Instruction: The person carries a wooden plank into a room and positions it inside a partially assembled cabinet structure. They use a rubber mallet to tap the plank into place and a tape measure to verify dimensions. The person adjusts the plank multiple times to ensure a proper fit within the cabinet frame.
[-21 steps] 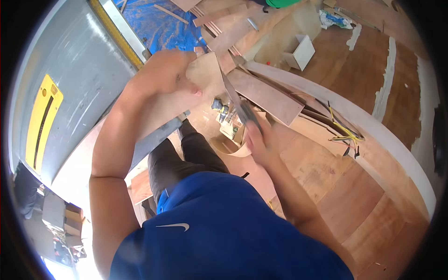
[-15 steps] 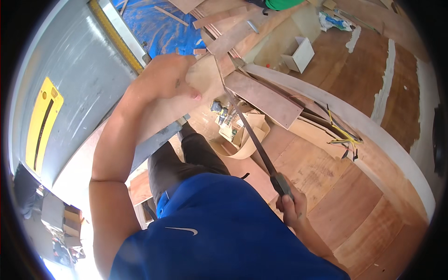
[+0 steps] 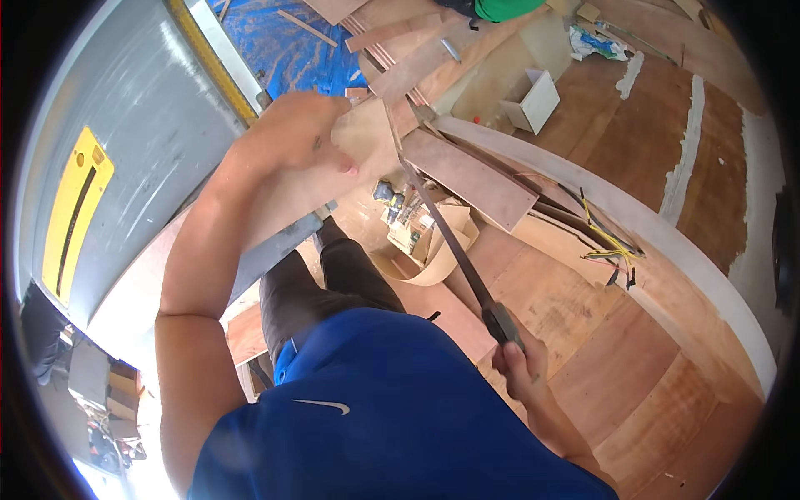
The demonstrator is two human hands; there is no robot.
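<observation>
My left hand [image 3: 304, 137] grips a pale plywood board [image 3: 362, 142] from above, thumb on its near side and fingers reaching over the far edge. The board lies on a grey surface at the left. In my right hand [image 3: 521, 362] is the dark handle of a hand saw [image 3: 452, 242], closed in my fingers with the thumb on top. Its long narrow blade, seen nearly edge-on, slants up and left to the board's right end. The teeth are hidden from here, and I cannot tell how deep the blade sits.
A box with a drill [image 3: 388, 197] and small items stands below the board. Loose plywood pieces [image 3: 471, 179] and wires [image 3: 612, 250] lie along a curved white-edged panel [image 3: 692, 271]. Beyond are a white box [image 3: 532, 102], a blue sheet [image 3: 292, 54] and someone in green [image 3: 504, 7].
The view has shifted slightly. My right hand and the saw handle sit a touch farther forward. My left hand keeps its hold on the board.
</observation>
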